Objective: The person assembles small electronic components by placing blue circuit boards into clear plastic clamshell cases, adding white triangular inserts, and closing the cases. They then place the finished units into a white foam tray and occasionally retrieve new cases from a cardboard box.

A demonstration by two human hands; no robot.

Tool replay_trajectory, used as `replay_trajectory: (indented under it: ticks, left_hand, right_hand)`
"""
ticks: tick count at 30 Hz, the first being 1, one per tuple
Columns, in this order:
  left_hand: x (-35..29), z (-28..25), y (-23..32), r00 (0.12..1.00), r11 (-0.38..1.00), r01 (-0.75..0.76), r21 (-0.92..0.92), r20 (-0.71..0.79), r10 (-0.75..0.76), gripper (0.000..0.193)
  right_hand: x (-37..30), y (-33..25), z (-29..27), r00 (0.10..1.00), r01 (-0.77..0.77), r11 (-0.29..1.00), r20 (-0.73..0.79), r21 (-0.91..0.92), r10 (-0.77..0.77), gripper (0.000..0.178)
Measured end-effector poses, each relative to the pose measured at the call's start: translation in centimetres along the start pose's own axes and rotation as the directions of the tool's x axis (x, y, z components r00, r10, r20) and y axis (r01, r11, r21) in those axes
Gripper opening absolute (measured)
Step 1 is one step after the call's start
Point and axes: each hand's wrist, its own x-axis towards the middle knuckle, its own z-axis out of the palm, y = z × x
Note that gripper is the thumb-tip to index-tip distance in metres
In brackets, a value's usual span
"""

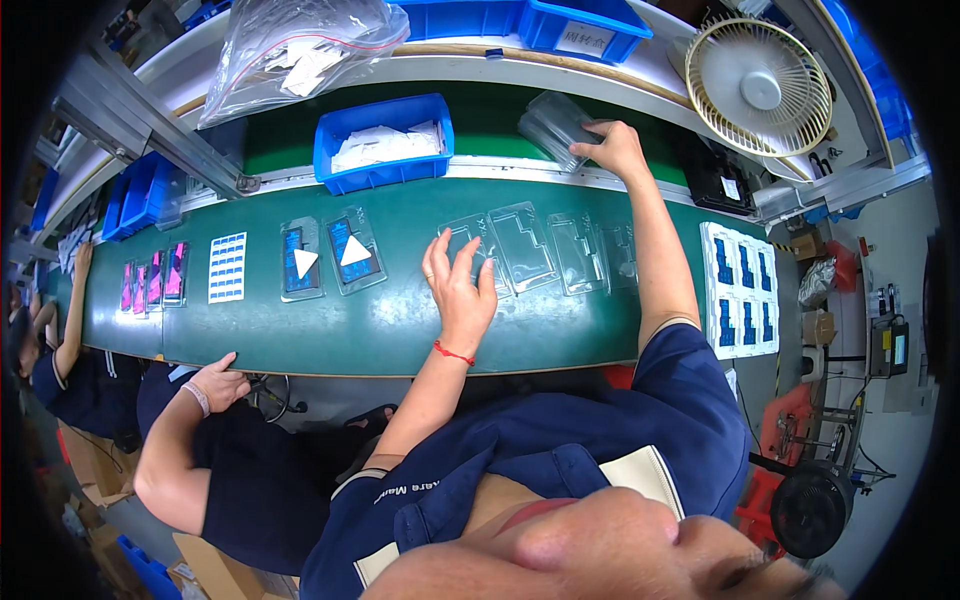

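My left hand has its fingers spread over a clear plastic tray on the green bench and appears to touch it. At the back of the bench, my right hand grips the edge of a stack of clear plastic trays between thumb and fingers. Right of my left hand, more clear trays lie in a row: one tray, a second tray, and a third partly behind my right forearm. To the left, two clear trays hold dark blue flat parts, each topped by a white triangle.
A white tray of blue parts lies at the right end. A blue bin of white papers and a round fan stand behind. Leftward are a label sheet and pink-marked trays. A co-worker's hand rests at the front edge.
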Motion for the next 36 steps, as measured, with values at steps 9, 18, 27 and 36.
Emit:
replay_trajectory:
  ticks: [9,18,27,36]
  left_hand:
    - [0.3,0.0,-0.6,1.000,0.999,-0.012,0.031,-0.027,0.013,0.017]
    - [0.4,-0.2,-0.6,0.999,0.994,-0.017,0.103,-0.049,0.022,0.012]
    - [0.5,-0.2,-1.0,0.999,0.990,0.016,0.140,-0.049,-0.009,0.011]
    - [0.5,-0.2,-1.0,0.999,0.986,0.026,0.165,-0.036,-0.020,0.012]
  right_hand:
    - [-0.1,1.5,-0.3,0.990,0.063,0.995,-0.121,-0.082,-0.073,0.078]
    - [-2.5,9.3,-2.5,0.931,-0.364,0.921,-0.060,-0.136,0.359,0.088]
    - [-2.1,12.0,-3.5,0.909,-0.417,0.909,-0.007,-0.002,0.417,0.051]
    - [1.5,16.2,-0.7,0.906,-0.422,0.906,0.039,-0.006,0.422,0.036]
